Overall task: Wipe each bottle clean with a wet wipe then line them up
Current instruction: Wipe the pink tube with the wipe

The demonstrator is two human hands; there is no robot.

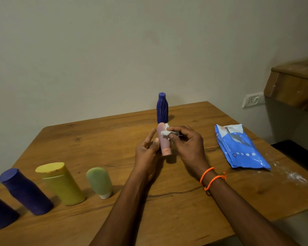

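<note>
My left hand (pixel 147 149) holds a pink tube bottle (pixel 164 142) cap-down above the middle of the wooden table (pixel 114 139). My right hand (pixel 185 144) presses a small white wet wipe (pixel 165 132) against the bottle's upper part. A dark blue bottle (pixel 162 108) stands alone at the table's far edge. Along the front left stand a green tube (pixel 99 181), a yellow bottle (pixel 60 183), a dark blue bottle (pixel 25 190) and another dark blue bottle (pixel 0 212), cut off by the frame edge.
A blue pack of wet wipes (pixel 240 148) lies at the right of the table. White powder marks (pixel 295 176) show near the right edge. A wooden ledge (pixel 295 82) and a wall socket (pixel 252 100) are at the right.
</note>
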